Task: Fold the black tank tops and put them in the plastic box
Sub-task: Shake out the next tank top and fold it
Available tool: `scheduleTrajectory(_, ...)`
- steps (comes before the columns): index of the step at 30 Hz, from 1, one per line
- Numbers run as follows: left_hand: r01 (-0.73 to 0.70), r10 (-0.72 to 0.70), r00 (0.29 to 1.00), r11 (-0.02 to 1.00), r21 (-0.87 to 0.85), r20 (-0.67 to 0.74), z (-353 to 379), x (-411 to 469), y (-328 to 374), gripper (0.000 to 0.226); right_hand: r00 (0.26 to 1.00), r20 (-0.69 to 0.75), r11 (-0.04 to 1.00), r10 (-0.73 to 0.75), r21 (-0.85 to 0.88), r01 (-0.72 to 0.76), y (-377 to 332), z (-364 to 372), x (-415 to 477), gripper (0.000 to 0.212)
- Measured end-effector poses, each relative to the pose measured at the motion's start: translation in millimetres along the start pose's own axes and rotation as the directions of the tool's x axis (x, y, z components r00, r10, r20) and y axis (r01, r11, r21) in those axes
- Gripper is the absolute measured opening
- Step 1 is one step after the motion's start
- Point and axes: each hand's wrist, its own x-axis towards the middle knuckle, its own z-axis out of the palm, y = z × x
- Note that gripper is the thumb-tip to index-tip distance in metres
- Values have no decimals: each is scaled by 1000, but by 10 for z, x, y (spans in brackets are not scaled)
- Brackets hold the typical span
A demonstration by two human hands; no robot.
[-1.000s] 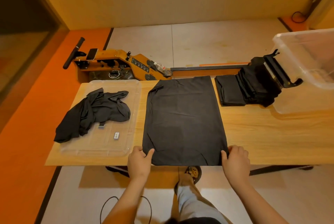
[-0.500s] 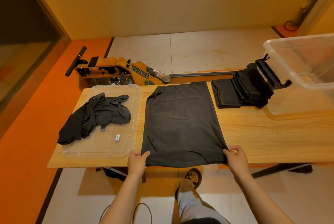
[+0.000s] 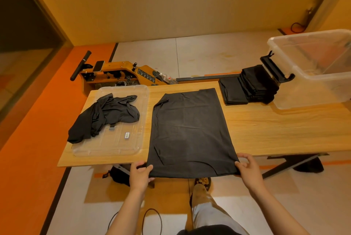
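Head: left hand [image 3: 141, 175], right hand [image 3: 249, 170] pinch tank top [image 3: 190, 130] near corners.

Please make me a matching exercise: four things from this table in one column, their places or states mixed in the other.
1. spread tank top
2. crumpled tank top
3. folded stack
4. plastic box

A. on the clear lid
B. farthest to the right
C. just left of the plastic box
D. held by left hand and right hand

Pairs: 1-D, 2-A, 3-C, 4-B
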Motion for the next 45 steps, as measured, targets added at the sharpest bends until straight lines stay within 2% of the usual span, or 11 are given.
scheduleTrajectory(15, 30, -16, 998, 974, -224, 66, 187, 430, 688, 11, 1000, -1, 999, -28, 46, 28, -527, 72, 587, 21)
scheduleTrajectory(22, 99, -81, 995, 905, -413, 61, 587, 1132, 1638, 10, 980, 93, 926, 179, 320, -199, -1382, 349, 1548, 14)
scheduleTrajectory(24, 64, -69, 998, 961, -268, -8, 712, 1357, 1733, 19, 947, 161, 898, 276, 308, -314, -1413, 468, 1821, 17)
scheduleTrajectory(26, -125, 153, 979, 971, 202, -132, 815, 1526, 1746, 26, 921, 185, 874, 343, 297, -385, -1384, 576, 1965, 29)
scheduleTrajectory(28, -318, 423, 903, 780, 538, -78, 895, 1684, 1769, 24, 928, 172, 902, 330, 231, -364, -1341, 645, 2060, 37)
scheduleTrajectory(30, -459, 532, 841, 605, 651, 98, 978, 1858, 1797, 24, 943, 142, 932, 301, 164, -323, -1289, 674, 2108, 42)
scheduleTrajectory(35, -597, 503, 759, 284, 750, 413, 1234, 2161, 1844, 40, 972, 74, 974, 224, -38, -222, -1189, 713, 2196, 43)
scheduleTrajectory(38, -605, 497, 769, 365, 708, 401, 1307, 2262, 1926, 19, 977, 37, 976, 211, -55, -209, -1146, 736, 2231, 39)
scheduleTrajectory(41, -457, 538, 837, 590, 666, 98, 1244, 2286, 2090, 17, 980, 7, 979, 199, -54, -198, -1108, 742, 2241, 29)
scheduleTrajectory(43, -356, 547, 822, 708, 610, -155, 1147, 2224, 2152, 23, 984, 1, 983, 180, -45, -180, -1118, 741, 2241, 22)
scheduleTrajectory(45, -387, 585, 797, 686, 617, -151, 1041, 2145, 2124, 23, 985, 4, 984, 172, -46, -172, -1161, 744, 2253, 19)
